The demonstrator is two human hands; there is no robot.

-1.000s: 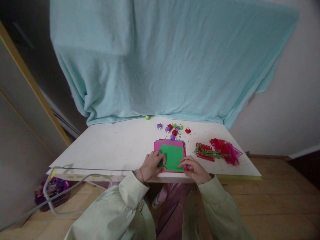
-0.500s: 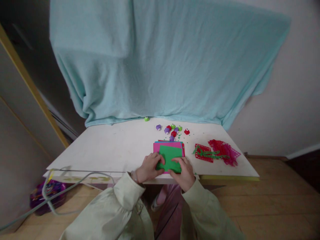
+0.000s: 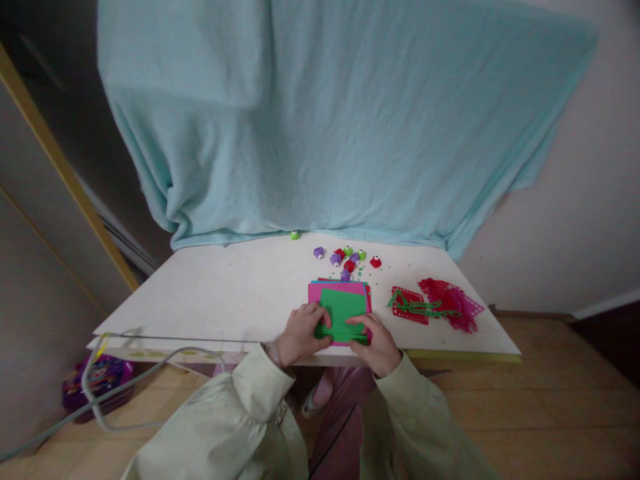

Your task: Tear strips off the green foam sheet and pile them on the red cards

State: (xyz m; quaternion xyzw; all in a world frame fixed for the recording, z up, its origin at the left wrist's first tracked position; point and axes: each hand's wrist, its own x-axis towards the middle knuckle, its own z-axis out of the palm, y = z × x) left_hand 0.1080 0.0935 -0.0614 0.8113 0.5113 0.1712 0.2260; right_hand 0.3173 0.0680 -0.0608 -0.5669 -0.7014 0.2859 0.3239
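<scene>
My left hand (image 3: 300, 331) and right hand (image 3: 376, 341) pinch the near edge of the green sheet (image 3: 343, 312), which lies on a pink sheet (image 3: 316, 292) at the near edge of my white table (image 3: 235, 293). At two o'clock from it lie punched red scraps (image 3: 440, 303). At twelve o'clock sit small paper punches (image 3: 347, 259). Beyond, a pale blue cloth (image 3: 330, 127) hangs over the wall; wooden floor (image 3: 555, 413) lies at four o'clock.

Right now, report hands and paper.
Left hand and right hand both pinching green sheet, near edge lifted. Sheet lies atop pink sheet. Small punches beyond, clear.
</scene>
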